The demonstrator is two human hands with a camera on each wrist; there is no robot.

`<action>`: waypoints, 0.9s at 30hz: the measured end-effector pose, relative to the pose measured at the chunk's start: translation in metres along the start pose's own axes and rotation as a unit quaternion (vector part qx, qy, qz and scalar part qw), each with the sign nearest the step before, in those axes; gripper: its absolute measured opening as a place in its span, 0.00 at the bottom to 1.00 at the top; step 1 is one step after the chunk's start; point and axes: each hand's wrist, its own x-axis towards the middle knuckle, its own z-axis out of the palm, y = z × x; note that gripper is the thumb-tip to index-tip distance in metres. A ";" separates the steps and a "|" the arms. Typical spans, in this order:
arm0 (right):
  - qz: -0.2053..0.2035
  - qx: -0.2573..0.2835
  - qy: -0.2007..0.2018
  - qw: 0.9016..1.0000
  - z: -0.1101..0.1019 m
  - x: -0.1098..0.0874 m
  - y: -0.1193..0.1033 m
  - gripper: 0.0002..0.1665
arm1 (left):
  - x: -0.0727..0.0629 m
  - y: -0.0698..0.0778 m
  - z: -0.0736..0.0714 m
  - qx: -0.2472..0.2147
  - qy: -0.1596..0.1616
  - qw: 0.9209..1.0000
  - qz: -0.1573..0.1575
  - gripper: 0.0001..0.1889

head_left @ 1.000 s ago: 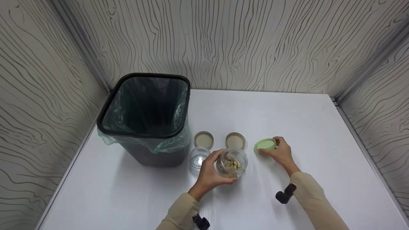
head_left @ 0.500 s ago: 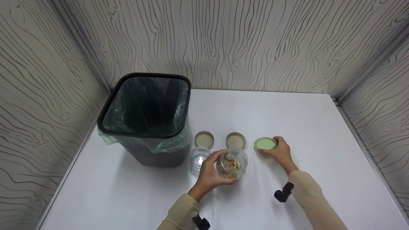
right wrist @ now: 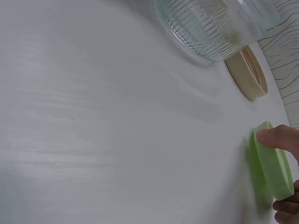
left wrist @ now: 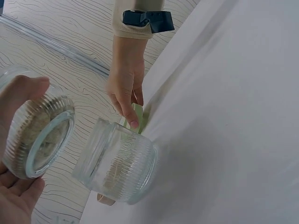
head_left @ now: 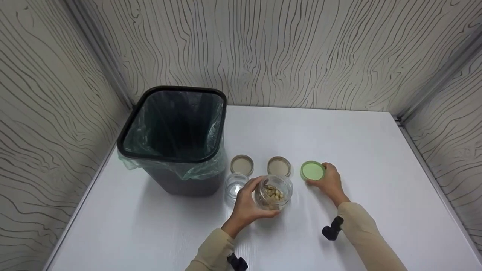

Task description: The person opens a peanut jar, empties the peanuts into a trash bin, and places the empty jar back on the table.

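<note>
My left hand grips a clear glass jar holding small tan, nut-like pieces. In the left wrist view this jar is lifted off the table, above another glass jar that stands upright. The right wrist view also shows a standing jar. My right hand pinches a round pale-green lid by its right edge, at the table surface or very close to it. Whether the lid's lower edge touches the table, I cannot tell.
A dark bin with a black rim and green liner stands on the left. Beside it is a clear glass jar. Two tan lids lie in a row behind the jars. Patterned panels border the white table.
The green lid has gone from slanted to showing its round face more fully to the head camera, as my right hand turned slightly. My left hand and its jar have hardly moved.
</note>
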 end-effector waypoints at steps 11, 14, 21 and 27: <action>0.000 -0.021 -0.009 1.000 0.001 0.002 0.001 0.53 | 0.001 0.002 -0.001 0.006 0.006 1.000 0.002 0.45; 0.001 -0.025 -0.013 1.000 0.001 0.003 0.003 0.53 | 0.000 0.001 -0.002 0.009 0.009 1.000 0.001 0.45; -0.006 -0.030 -0.023 0.999 0.001 0.001 0.002 0.53 | -0.001 0.002 -0.004 0.002 0.011 1.000 -0.007 0.45; -0.013 -0.032 -0.018 0.999 0.000 -0.001 0.000 0.52 | 0.001 0.004 -0.005 0.009 0.022 1.000 0.003 0.45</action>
